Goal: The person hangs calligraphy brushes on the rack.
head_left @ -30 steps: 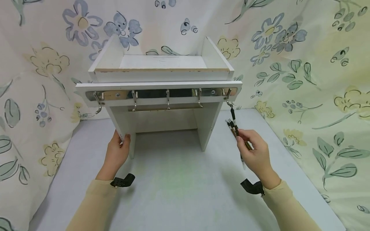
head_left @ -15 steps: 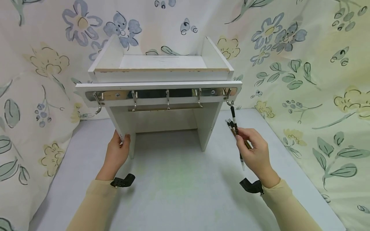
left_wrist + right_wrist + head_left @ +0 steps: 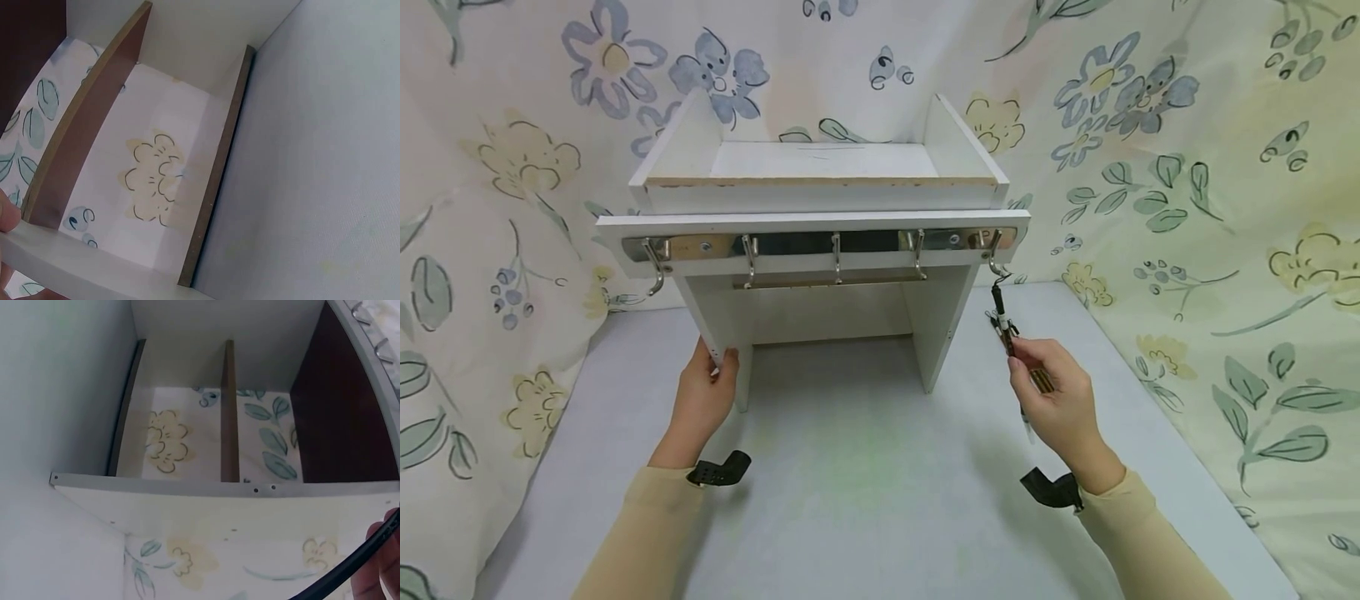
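A white shelf unit (image 3: pixel 820 196) stands on the grey table (image 3: pixel 865 492), with a metal rail (image 3: pixel 820 243) of several hooks under its front board. My left hand (image 3: pixel 717 360) grips the unit's left side panel (image 3: pixel 722 325); that panel's edge (image 3: pixel 75 259) and my thumb (image 3: pixel 6 215) fill the left wrist view's corner. My right hand (image 3: pixel 1017 357) pinches a bundle of thin dark brushes (image 3: pixel 1002 321). One brush reaches up to the rightmost hook (image 3: pixel 994 260). A black brush handle (image 3: pixel 350 565) crosses the right wrist view beside a finger (image 3: pixel 382 569).
Floral cloth (image 3: pixel 1187 167) hangs behind and on both sides of the table. The other hooks on the rail carry nothing. The open bay under the shelf (image 3: pixel 835 321) holds nothing. Black straps (image 3: pixel 718 471) sit on both wrists.
My right hand has shifted slightly left and the brushes now bunch closer under the rightmost hook. The left hand and the shelf unit have not moved.
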A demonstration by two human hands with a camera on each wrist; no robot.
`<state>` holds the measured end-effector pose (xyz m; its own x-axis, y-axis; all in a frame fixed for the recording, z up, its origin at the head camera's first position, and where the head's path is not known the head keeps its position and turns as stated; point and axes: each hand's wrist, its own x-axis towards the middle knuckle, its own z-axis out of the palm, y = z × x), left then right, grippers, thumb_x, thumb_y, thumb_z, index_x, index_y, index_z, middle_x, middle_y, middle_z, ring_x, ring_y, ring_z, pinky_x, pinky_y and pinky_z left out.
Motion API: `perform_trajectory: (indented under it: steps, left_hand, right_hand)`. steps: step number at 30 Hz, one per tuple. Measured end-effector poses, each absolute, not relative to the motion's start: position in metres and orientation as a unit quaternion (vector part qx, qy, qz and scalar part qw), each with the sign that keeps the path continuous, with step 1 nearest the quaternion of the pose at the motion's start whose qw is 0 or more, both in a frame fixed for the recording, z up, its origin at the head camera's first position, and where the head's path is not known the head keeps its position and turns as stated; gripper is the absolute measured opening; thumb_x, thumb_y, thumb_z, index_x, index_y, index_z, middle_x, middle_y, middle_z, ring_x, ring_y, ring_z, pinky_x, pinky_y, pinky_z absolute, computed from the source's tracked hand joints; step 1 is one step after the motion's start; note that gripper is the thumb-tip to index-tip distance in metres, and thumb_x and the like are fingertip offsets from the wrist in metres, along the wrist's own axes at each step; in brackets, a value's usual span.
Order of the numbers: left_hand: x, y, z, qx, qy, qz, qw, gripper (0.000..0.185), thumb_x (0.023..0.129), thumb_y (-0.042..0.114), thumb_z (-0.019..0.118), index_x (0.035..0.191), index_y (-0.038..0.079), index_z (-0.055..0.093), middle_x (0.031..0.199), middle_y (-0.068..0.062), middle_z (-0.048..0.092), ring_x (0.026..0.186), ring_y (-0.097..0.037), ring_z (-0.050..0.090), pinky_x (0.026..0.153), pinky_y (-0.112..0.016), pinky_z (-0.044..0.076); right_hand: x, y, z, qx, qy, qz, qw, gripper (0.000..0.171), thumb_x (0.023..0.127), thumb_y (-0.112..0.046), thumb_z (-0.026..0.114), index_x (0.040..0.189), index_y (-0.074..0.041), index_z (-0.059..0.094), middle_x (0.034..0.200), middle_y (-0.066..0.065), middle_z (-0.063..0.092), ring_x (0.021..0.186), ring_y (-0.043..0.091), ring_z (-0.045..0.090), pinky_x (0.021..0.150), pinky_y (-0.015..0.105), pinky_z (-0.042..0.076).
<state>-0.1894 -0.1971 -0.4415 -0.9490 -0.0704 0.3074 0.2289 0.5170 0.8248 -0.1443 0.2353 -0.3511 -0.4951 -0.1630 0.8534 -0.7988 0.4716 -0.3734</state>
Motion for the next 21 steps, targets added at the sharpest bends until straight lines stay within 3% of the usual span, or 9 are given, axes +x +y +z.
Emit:
perform_trajectory:
  steps: [21]
  left_hand:
    - [-0.1889, -0.1969, -0.4405, -0.049, -0.853, -0.499, 0.145, 0.051, 0.104, 0.030, 0.041, 0.149, 0.008, 0.029, 0.145, -0.025, 0.039, 0.129, -0.046, 0.041, 0.093, -0.063, 0.042]
  right_hand:
    - [-0.1462, 0.2336, -0.3476, 0.318, -0.761, 0.415, 0.384, 0.026, 0.073, 0.021, 0.059, 0.098, 0.018, 0.063, 0.084, 0.024, 0.062, 0.075, 0.014, 0.060, 0.071, 0.011, 0.048]
